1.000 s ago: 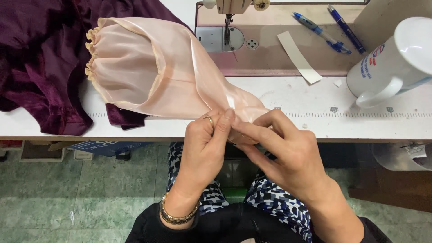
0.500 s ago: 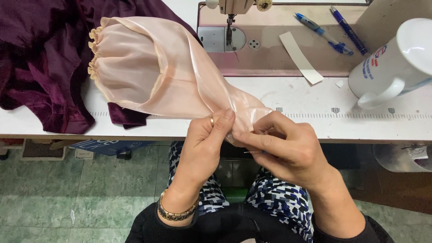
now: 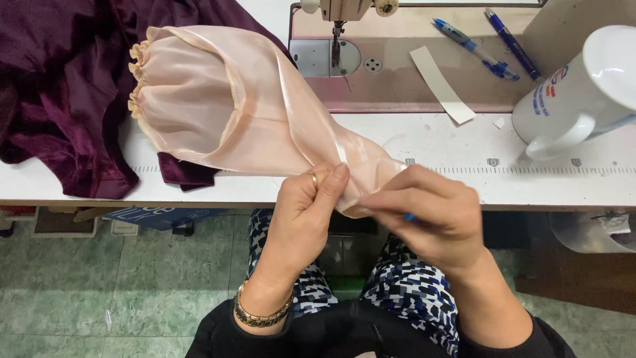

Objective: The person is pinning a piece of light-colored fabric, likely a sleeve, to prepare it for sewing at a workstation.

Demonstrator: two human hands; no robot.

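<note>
Right hand (image 3: 434, 215) has drawn back from the pink sleeve (image 3: 258, 113) end toward the table's front edge; a blue tool tip now shows beneath its fingers.

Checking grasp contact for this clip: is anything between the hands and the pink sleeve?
Nothing visible. The left hand and the right hand both pinch the narrow end of the pink sleeve directly at the table edge.

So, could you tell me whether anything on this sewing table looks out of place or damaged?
Nothing looks damaged or spilled. The white mug lies tipped on its side by the right edge, and a loose paper strip lies askew by the needle plate. Both hands pinch the pink sleeve normally.
</note>
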